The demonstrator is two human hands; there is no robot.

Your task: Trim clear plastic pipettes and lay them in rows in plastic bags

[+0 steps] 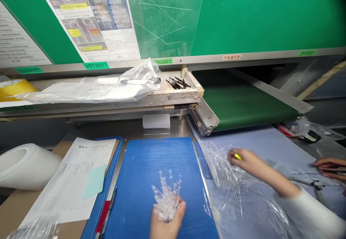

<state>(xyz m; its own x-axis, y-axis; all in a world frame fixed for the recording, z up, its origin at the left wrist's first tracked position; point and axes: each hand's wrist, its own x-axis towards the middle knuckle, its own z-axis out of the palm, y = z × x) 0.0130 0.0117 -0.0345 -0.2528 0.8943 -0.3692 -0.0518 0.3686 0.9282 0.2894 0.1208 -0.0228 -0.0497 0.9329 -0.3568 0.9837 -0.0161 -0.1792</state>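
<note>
My left hand [167, 225] comes up from the bottom edge and is shut on a bunch of clear spiky plastic parts [165, 200], held above a blue mat [151, 167]. My right hand [251, 165], in a white sleeve, pinches a small yellow item [238, 156] between its fingertips. Right beside and below that hand lies a crumpled clear plastic film [224, 170], spread over a pale lilac sheet [259, 138]. What the yellow item is stays mostly hidden by my fingers.
A clipboard with a paper form [72, 177] and a pen [109, 206] lies left of the mat, beside a white foam roll [25, 167]. A co-worker's hand [328, 168] holds a tool at the right edge, near pliers [316, 186]. A green conveyor belt [243, 106] runs behind.
</note>
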